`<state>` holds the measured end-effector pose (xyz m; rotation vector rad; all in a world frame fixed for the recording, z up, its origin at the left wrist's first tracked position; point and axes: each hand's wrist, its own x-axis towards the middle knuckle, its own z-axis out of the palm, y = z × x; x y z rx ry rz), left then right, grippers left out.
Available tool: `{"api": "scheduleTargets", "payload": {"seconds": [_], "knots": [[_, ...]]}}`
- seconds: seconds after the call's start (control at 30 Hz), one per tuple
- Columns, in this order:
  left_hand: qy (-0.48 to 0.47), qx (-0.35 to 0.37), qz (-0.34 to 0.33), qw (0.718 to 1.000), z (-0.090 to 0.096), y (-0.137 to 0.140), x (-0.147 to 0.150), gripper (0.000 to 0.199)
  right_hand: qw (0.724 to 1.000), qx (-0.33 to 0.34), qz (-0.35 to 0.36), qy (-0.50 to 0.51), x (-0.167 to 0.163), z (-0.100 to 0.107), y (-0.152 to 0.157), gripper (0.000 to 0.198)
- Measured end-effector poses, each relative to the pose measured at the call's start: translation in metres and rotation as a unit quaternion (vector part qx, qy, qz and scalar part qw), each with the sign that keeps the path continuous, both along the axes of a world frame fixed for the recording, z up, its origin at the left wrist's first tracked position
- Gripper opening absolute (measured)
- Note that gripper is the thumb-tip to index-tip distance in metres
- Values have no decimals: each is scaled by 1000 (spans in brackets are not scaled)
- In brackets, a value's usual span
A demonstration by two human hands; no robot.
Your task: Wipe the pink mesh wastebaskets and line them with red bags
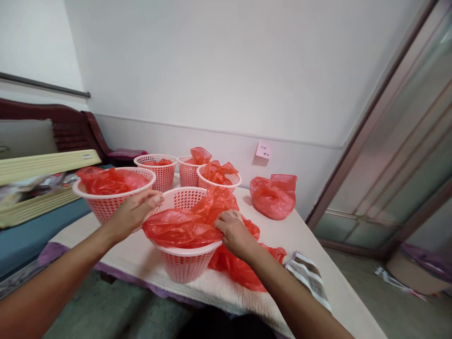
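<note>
A pink perforated plastic basket [187, 268] stands at the table's near edge, with a red plastic bag [183, 226] bunched in it and lapping over the front rim. My right hand [235, 230] is closed on the bag at the basket's right rim. At the left rim is my left hand [136, 212], its fingers drawn together; whether they grip the rim or plastic cannot be made out. More red plastic bags [243, 268] lie crumpled beside the basket, below my right forearm.
Behind stand several similar baskets holding red bags: one at left [113, 200], others at the back [164, 176]. A filled red bag [273, 197] sits at the back right. A striped cloth [309, 278] lies near the right edge. A pink note [263, 150] is on the wall.
</note>
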<state>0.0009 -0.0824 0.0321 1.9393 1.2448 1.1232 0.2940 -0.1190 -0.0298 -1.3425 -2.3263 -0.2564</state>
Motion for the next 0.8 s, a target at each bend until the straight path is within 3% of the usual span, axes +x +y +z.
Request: {"api": "scheduleTargets", "payload": {"seconds": [0.13,0.27,0.4,0.6,0.7,0.8], "knots": [[187,-3,-37,982,-19,-9,15,53,1000,0,-1,24,1,-1,-9,29],[218,31,-37,975,-52,-12,20,29,999,17,-5,29,5,-4,-23,25],[150,53,13,987,-67,-12,18,25,999,27,-13,20,8,-9,-39,22],[37,61,98,993,-66,-14,14,28,999,29,21,39,2,-18,-48,25],[-22,30,111,993,-62,-17,6,31,996,64,16,55,2,-27,-49,32],[-176,-41,132,975,-57,-16,-2,26,993,104,10,51,6,-38,-50,43]]}}
